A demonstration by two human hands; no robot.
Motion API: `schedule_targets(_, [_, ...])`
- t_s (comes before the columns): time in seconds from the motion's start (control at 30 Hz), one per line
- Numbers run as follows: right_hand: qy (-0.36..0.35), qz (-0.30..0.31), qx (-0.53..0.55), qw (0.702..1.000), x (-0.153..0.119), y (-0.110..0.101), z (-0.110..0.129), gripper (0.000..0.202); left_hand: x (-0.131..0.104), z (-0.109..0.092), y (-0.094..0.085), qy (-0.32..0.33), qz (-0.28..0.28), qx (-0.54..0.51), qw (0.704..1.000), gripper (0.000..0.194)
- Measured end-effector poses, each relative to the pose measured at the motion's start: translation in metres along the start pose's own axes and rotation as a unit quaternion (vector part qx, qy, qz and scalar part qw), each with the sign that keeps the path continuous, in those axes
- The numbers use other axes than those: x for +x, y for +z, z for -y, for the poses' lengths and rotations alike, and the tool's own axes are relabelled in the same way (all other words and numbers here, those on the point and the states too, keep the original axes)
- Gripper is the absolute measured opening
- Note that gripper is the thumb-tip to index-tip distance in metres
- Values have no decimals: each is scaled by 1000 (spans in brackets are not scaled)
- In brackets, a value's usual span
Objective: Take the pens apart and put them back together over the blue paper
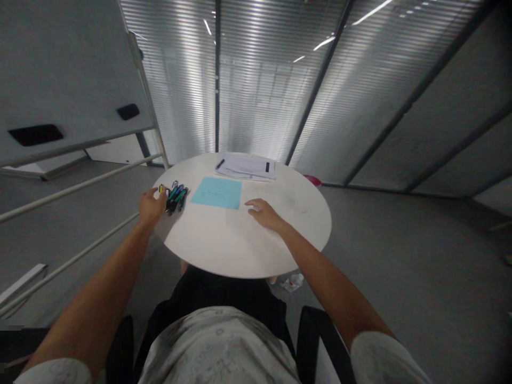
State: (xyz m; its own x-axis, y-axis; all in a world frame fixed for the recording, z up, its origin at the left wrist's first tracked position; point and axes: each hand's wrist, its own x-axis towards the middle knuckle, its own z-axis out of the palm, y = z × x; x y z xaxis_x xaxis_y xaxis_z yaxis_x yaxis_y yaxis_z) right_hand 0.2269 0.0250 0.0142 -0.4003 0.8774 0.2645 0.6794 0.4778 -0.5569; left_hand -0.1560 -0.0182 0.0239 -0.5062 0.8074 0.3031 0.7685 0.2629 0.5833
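Note:
At the left edge of the round white table [224,240], my left hand [152,208] is closed, with a small yellow-and-black object [161,189] at its fingertips; its kind is too small to make out. Right beside that hand lies a bunch of pens [176,197], dark with some green and blue parts. A light-blue sheet of paper [218,193] with faint marks on it lies flat to the right of the pens. My right hand [264,214] is over the table just right of the sheet, thumb and fingers apart, holding nothing.
White papers [246,166] with a dark pen lie at the table's back. A whiteboard on a tubular frame [72,185] stands to the left. Blinds-covered glass panels rise behind. Crumpled clear plastic [293,282] lies on the floor, and a red item [312,180] shows behind the table.

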Motion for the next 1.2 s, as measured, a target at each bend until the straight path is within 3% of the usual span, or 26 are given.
schedule_targets(0.07, [10, -3, -33, 999, -19, -12, -3, 32, -4, -5, 2, 50, -39, 16, 998, 54])
schedule_targets(0.13, [29, -1, -72, 997, -36, -22, -3, 33, -11, -15, 5, 112, -38, 15, 993, 49])
schedule_targets(0.37, [70, 2, -158, 985, -74, -27, 14, 44, -65, -60, 14, 311, 131, -25, 941, 54])
schedule_targets(0.5, [59, 7, -199, 978, -88, -14, 25, 53, -95, -66, 26, 389, 198, -7, 900, 59])
schedule_targets(0.67, [78, 43, -247, 965, -98, 1, 29, 66, -116, -60, 39, 393, 228, 68, 888, 65])
schedule_targets(0.8, [81, 56, -255, 962, -99, 3, 28, 68, -121, -62, 38, 377, 237, 104, 889, 64])
schedule_targets(1.2, [74, 46, -255, 963, -100, 2, 27, 67, -120, -60, 36, 366, 232, 75, 898, 60])
